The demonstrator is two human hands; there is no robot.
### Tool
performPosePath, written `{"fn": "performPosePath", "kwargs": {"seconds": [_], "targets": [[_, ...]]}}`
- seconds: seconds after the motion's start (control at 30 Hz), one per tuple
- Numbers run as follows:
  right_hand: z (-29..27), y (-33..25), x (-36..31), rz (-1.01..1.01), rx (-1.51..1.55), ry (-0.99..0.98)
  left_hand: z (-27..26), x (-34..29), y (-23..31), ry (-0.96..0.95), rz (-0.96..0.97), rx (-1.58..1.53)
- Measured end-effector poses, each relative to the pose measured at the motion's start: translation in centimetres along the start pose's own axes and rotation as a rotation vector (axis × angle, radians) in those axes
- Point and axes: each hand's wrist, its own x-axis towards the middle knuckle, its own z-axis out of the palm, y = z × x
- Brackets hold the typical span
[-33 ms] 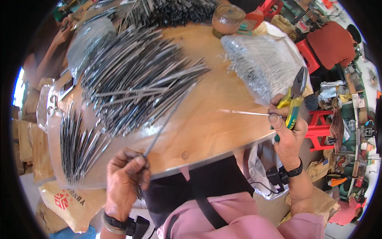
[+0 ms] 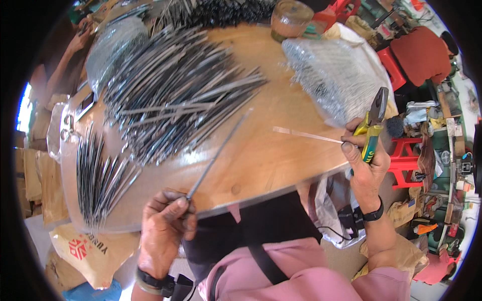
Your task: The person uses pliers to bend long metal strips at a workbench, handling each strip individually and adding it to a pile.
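Observation:
Near the table's front edge, my left hand (image 2: 168, 220) is closed, pinching the lower end of a thin dark grey rod (image 2: 219, 152). The rod slants up and to the right over the table. At the right, my right hand (image 2: 369, 163) is closed around pliers (image 2: 372, 125) with yellow and green handles, their dark jaws pointing up. Between the same hand's thumb and finger sits one end of a thin shiny strip (image 2: 314, 136), which reaches left over the bare wood. A large heap of dark flat strips (image 2: 165, 100) lies beyond my left hand.
The wooden table (image 2: 296, 113) has a curved front edge. A smaller bundle of strips (image 2: 100, 180) lies left, near a pair of scissors (image 2: 68, 128). A clear bag of thin pieces (image 2: 346, 75) and a round jar (image 2: 291, 20) are at the back. Red stools (image 2: 404, 160) stand right; another person's arm (image 2: 65, 60) shows far left.
My left hand has shifted a little to the right with the rod. The shiny strip in my right hand tilts more, its free end slightly higher. The whole view has shifted slightly.

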Motion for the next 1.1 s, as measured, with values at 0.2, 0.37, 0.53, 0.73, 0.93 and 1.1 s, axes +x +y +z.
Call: {"fn": "performPosePath", "kwargs": {"seconds": [0.2, 0.37, 0.53, 0.73, 0.93, 1.1], "targets": [[-0.8, 1.3, -2.4, 0.426, 0.218, -0.012, 1.4, -2.6, -3.0, -0.176, -0.015, -0.349], [0.2, 0.2, -4.4, 0.871, 1.279, -0.009, 1.8, -3.1, -3.2, -0.471, -0.151, -0.533], [3.6, -1.9, -4.3, 0.789, 1.513, -0.113, 3.1, -2.1, -2.7, -0.466, -0.113, -0.283], [2.8, -1.2, -3.3, 0.469, 0.749, -0.27, 2.0, -2.0, -4.3, -0.15, 0.077, 0.161], [2.2, -2.1, -0.5, -0.183, 0.013, -0.603, 2.5, -2.3, -5.0, -0.261, 0.157, 0.48], [4.9, -4.2, -0.7, -0.176, -0.105, -0.572, 1.1, -1.1, -4.8, -0.25, -0.063, 0.472]]}}
